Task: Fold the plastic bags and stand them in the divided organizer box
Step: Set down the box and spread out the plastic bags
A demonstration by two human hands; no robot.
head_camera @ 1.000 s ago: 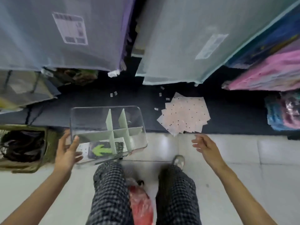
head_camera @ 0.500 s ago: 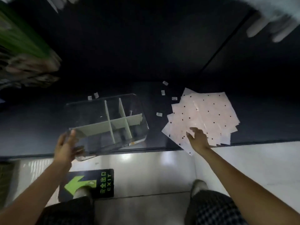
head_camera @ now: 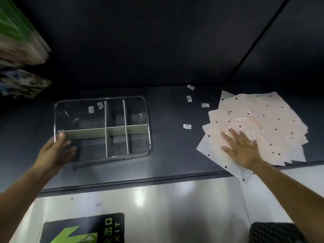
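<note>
- My left hand [head_camera: 56, 151] grips the near-left corner of the clear divided organizer box [head_camera: 102, 128]: the thumb lies over the rim, and the fingers show blurred through the transparent wall.
- The organizer box sits flat on the dark mat [head_camera: 166, 151], its open top towards me.
- White dividers [head_camera: 106, 128] split the box into compartments: one long strip runs left to right, and two shorter strips cross it.
- No bag stands in any compartment of the box; two small white labels [head_camera: 95, 107] show through its far-left part, though I cannot tell whether they lie inside or beneath it.
- My right hand [head_camera: 241, 146] rests flat, fingers straight and spread, on the fanned stack of pale pink plastic bags [head_camera: 259, 127] with dark dots, well to the right of the box.
- The bags lie unfolded, overlapping each other on the mat; the nearest corners hang past the mat's near edge onto the pale floor [head_camera: 175, 207].
- Four more small white labels [head_camera: 187, 126] are scattered on the mat between the box and the bags.
- On the floor, nearer to me than the box, there is a black exit sign [head_camera: 84, 228] with a green arrow.
- Blurred packaged goods [head_camera: 21, 42] stand to the far left of the box.
</note>
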